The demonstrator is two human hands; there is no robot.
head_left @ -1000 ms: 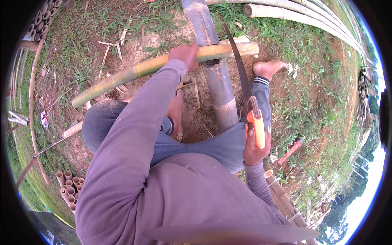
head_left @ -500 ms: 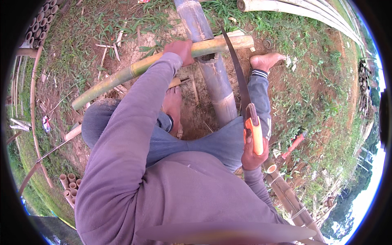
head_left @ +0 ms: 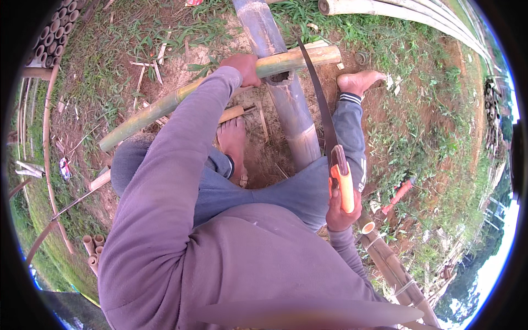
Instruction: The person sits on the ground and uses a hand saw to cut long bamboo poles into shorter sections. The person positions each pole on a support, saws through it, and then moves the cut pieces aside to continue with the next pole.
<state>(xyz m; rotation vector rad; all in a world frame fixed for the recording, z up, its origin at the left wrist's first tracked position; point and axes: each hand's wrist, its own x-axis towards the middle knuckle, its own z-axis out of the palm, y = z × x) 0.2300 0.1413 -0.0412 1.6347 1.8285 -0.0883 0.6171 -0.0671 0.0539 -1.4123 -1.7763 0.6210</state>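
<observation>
"In the head view, what was your left hand (head_left: pixel 243 69) doing?"

"Its fingers were wrapped around a bamboo pole (head_left: pixel 278 64), which lay slantwise across a thick grey log (head_left: pixel 294 118), beside a dark hole in it."

"And your right hand (head_left: pixel 344 213)?"

"Clenched on the orange handle (head_left: pixel 345 190) of a saw (head_left: pixel 327 118), blade pointing away from me."

"Did the blade touch the pole?"

"It crossed before the pole's right end; I couldn't tell whether they touched. My bare feet (head_left: pixel 232 140) were either side of the log."
</observation>
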